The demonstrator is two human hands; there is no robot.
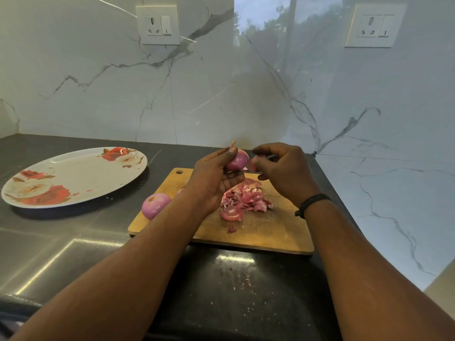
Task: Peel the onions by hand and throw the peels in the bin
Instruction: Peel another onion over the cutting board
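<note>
Our left hand [216, 175] grips an onion [236, 160] above the far edge of the board [266, 232], thumb on top and fingers curled beneath it. The onion is round, smooth and pink-purple, with a dry stem tip pointing up. Our right hand [280, 168] sits just beside it, fingers curled and pinching a piece of pink peel [256, 161] that lies close to the onion's right side; we cannot tell whether the peel is attached to the onion. A black band [311, 204] circles the right wrist.

Below the hands, a heap of peels [243, 198] lies on the board: thin, papery, curled flakes in pink and white, with one cupped shell at the near edge. A second onion [155, 205], peeled and glossy, rests at the board's left edge, partly hidden by the left forearm.

The board is rectangular wood with rounded corners and a hole in its far left corner. It lies on a dark, polished counter [73, 242] flecked with small peel crumbs. To the left, well apart from the board, sits an oval plate [73, 175] printed with red roses.

The wall [98, 94] is glossy white marble with grey veins, carrying two white sockets [158, 25].
</note>
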